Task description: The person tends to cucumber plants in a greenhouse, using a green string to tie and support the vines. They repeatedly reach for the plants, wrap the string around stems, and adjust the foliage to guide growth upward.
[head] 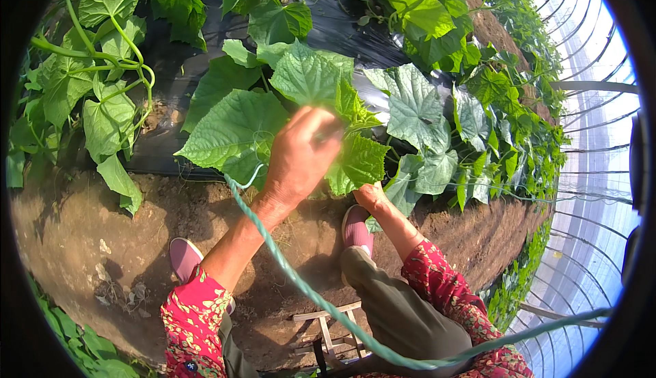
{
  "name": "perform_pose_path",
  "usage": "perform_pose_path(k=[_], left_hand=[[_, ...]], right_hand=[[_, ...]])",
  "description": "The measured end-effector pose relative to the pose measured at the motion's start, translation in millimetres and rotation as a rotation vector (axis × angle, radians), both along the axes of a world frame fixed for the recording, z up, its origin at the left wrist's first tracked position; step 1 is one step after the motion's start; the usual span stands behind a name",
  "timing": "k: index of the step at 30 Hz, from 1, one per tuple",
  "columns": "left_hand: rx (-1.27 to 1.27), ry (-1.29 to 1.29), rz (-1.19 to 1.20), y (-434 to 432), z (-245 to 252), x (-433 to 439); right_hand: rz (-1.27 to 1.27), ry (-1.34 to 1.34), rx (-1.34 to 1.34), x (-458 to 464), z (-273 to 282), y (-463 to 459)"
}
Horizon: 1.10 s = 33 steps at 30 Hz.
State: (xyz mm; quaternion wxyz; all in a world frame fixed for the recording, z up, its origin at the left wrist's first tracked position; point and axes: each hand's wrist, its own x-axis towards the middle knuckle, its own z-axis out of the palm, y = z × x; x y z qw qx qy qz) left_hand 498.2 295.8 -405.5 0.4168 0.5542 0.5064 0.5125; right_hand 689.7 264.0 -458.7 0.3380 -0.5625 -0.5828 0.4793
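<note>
My left hand [301, 155] is at the crown of a cucumber-like vine, its fingers curled and blurred by motion. Whether something is pinched in them cannot be made out. A broad green leaf [233, 127] spreads to its left, and bright young leaves [361, 160] lie to its right. Below these, my right hand [369, 196] reaches up under the foliage, with its fingers hidden. A green twisted cord [302, 286] runs from beside the left wrist, across the view in front of my legs, to the right rim. A thinner strand curls near its upper end.
Black plastic mulch film [166, 155] covers the bed, where more vines [415, 106] grow. My shoes [185, 258] rest on the brown soil path [133, 209]. Below is a wooden slatted frame [328, 327]. Hooped greenhouse film [589, 168] curves along the right.
</note>
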Motion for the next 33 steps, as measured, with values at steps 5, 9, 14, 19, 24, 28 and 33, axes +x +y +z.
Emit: perform_pose_path(k=[5,9,14,19,24,28,33], left_hand=[[0.013,-0.005,-0.008,0.8,0.3,-0.4],[0.025,0.022,0.002,0.7,0.9,-0.5],[0.038,0.155,0.017,2.9,0.2,0.0],[0.207,0.258,0.219,23.5,2.7,-29.9],[0.066,-0.03,0.162,-7.3,23.6,-56.2],[0.096,0.23,-0.135,-68.3,-18.8,-38.2],[-0.039,0.534,-0.417,-103.3,-122.9,-39.7]], right_hand=[[-0.065,0.091,-0.069,-5.5,2.1,-1.8],[-0.078,0.07,-0.085,-9.0,6.3,-1.1],[-0.019,-0.097,-0.144,-11.5,19.0,0.9],[-0.008,0.012,-0.027,-25.8,31.8,13.5],[0.023,-0.312,0.193,-9.3,31.3,37.6],[0.092,-0.104,0.226,-13.3,33.1,71.2],[-0.023,0.417,-0.152,-38.6,50.9,93.2]])
